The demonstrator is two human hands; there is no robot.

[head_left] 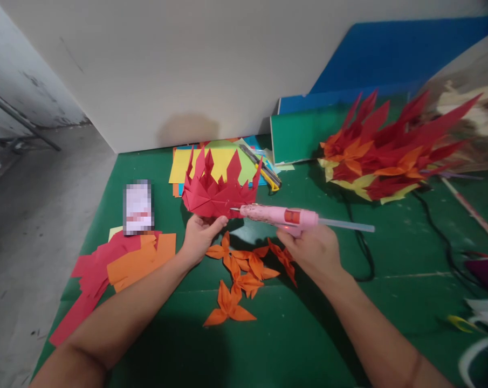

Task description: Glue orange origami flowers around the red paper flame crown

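My left hand (201,236) grips the lower edge of a red folded-paper crown (215,200) with tall pointed tips, thumb in front and the other fingers partly hidden. In my right hand (318,250) is a pink hot glue gun (280,215), its metal nozzle at the crown's front lower band. A clear glue stick (349,225) juts from the back of the gun. Below the crown, several orange folded-paper flowers (228,307) lie on the green table (179,345).
Red paper strips (92,275) and orange paper (146,260) lie at left, below a phone (138,207). Behind the crown are coloured sheets (179,171) and a yellow-black utility knife (270,180). A larger red-orange paper piece (383,156) stands at right, near a black cord (438,231).
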